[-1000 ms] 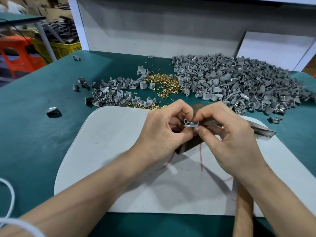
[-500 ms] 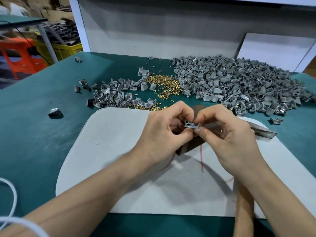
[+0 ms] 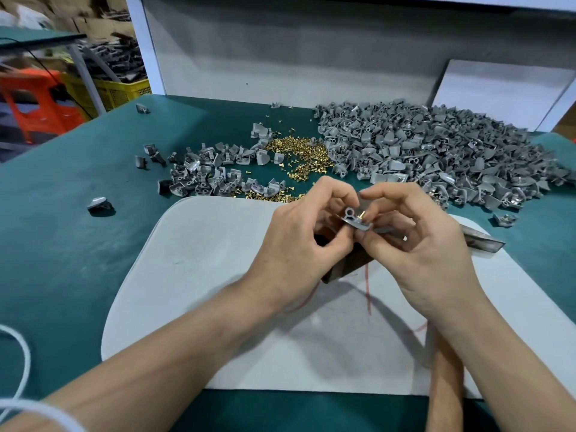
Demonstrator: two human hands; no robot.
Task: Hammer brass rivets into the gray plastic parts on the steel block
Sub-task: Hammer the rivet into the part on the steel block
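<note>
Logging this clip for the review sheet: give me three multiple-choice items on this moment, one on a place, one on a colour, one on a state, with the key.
1. Where does the pile of loose brass rivets lie?
A) between the small gray heap and the large gray heap
B) on the white mat
C) in the yellow crate

2. What colour is the table cover?
A) red
B) teal green
C) black

3. How is the gray part with a rivet standing in it held?
A) lying alone on the mat
B) under a hammer
C) pinched between the left hand and the right hand

Key: 1 A, the rivets sit on the cover with gray heaps on either side; 2 B, the cover shows teal throughout; 3 C, fingertips of both hands grip it above the steel block.
</note>
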